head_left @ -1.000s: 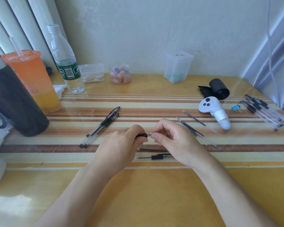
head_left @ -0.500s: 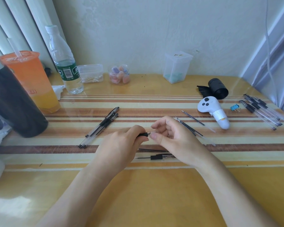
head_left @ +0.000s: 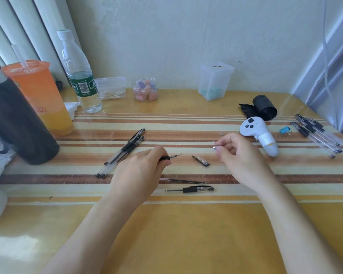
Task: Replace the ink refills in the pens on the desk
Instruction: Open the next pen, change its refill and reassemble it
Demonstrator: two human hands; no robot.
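Observation:
My left hand (head_left: 141,171) grips a pen (head_left: 169,157) whose black grip and bare refill tip stick out to the right. My right hand (head_left: 238,157) is off to the right, its fingertips pinching a small silver tip piece (head_left: 214,147). Between the hands a pen cap (head_left: 200,160) lies on the desk. Nearer me lie a loose refill (head_left: 183,181) and a partly taken-apart pen (head_left: 192,189). A bundle of black pens (head_left: 123,153) lies left of my left hand. Several more pens (head_left: 319,135) lie at the far right.
A dark flask (head_left: 16,119), an orange drink cup (head_left: 42,95) and a water bottle (head_left: 79,76) stand at the left. Small plastic containers (head_left: 215,80) line the wall. A white controller (head_left: 259,135), a black bag roll (head_left: 263,107) and a blue binder clip (head_left: 285,130) sit right.
My right hand has pulled away to the right from the pen tip with the small tip piece. The pen's refill tip now shows bare. A cap now shows between the hands.

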